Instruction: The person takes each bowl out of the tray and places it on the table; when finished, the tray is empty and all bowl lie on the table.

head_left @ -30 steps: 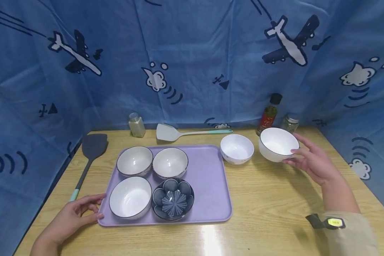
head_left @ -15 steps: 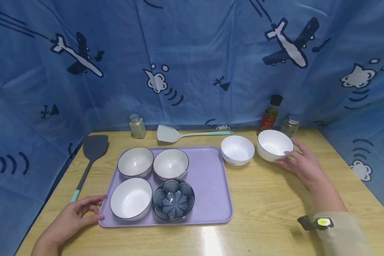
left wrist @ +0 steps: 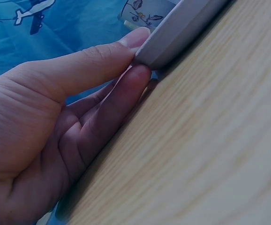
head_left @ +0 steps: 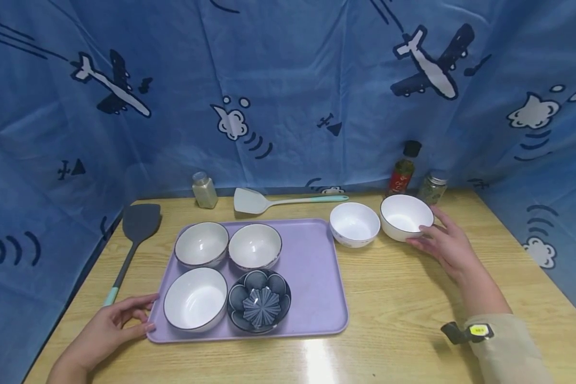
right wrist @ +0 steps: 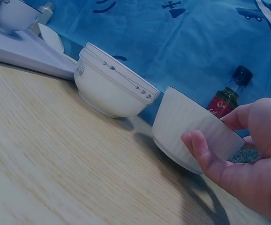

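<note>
My right hand [head_left: 448, 246] grips the right side of a white ribbed bowl [right wrist: 184, 124] with a thin dark rim, thumb and fingers spread around its wall. Just left of it stands a white bowl [head_left: 354, 226] with a small leaf pattern below its rim. With thumb above and fingers below, my left hand [head_left: 106, 332] pinches the left edge of a lilac tray [head_left: 314, 277] near its front corner. On the tray's left part sit two cream bowls [head_left: 202, 244], a white bowl [head_left: 196, 297] and a dark blue flower-shaped bowl [head_left: 260, 303].
A dark spatula [head_left: 141, 223] lies left of the tray, and a white spatula [head_left: 249, 201] behind it. Along the blue curtain [head_left: 278, 96] stand a small jar [head_left: 204, 192], a red-labelled bottle [head_left: 401, 175] and a silver-lidded jar [head_left: 432, 189], the last two close behind the gripped bowl.
My right hand has moved left with the ribbed bowl, bringing it close beside the patterned bowl. The left hand keeps its place at the tray's edge.
</note>
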The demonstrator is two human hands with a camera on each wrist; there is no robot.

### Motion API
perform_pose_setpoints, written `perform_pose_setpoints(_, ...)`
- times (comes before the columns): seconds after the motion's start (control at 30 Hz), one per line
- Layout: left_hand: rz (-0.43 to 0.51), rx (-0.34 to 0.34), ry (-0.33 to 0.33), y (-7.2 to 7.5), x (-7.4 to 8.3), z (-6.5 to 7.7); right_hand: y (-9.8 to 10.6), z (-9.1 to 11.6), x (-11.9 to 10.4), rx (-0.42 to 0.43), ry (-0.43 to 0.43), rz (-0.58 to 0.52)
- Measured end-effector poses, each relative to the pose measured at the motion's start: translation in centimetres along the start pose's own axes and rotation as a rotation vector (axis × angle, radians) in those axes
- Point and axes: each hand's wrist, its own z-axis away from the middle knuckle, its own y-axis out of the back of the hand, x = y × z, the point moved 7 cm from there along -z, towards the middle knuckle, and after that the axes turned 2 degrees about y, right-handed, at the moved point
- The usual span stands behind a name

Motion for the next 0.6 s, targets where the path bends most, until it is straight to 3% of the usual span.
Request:
perform_pose_setpoints(0.3, -0.017, 0.011, 0.031, 0.2, -0.4, 0.2, -0.1, -0.4, 0.8, -0.042, -0.019, -0.027)
perform_pose_setpoints(0.6, -0.010, 0.007, 0.012, 0.2, -0.1, 0.1, 0.4, -0.3, 1.3, -0.051, -0.024, -0.004)
